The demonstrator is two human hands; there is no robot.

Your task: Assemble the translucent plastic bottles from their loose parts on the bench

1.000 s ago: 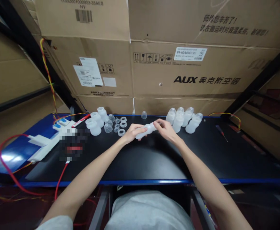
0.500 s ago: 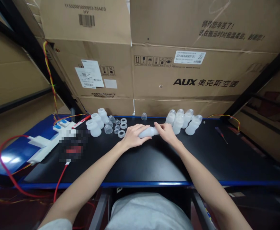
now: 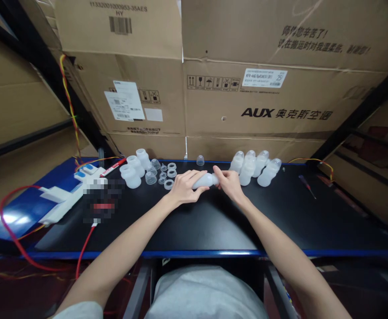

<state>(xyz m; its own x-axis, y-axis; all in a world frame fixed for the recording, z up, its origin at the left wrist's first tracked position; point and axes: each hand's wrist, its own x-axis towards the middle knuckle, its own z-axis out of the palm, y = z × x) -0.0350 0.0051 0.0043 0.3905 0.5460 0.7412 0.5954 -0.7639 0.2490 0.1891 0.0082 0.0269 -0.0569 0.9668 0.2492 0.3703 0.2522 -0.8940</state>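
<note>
White and translucent, a small plastic bottle [image 3: 204,180] lies sideways over the middle of the black table top [image 3: 194,221], held at both ends. The left hand [image 3: 183,188] is closed around its body, and the right hand [image 3: 229,184] pinches its neck end with the fingertips. Four capped bottles [image 3: 255,167] stand just right of the right hand. Three open bottles [image 3: 134,170] and loose white rings [image 3: 170,170] are at the left.
</note>
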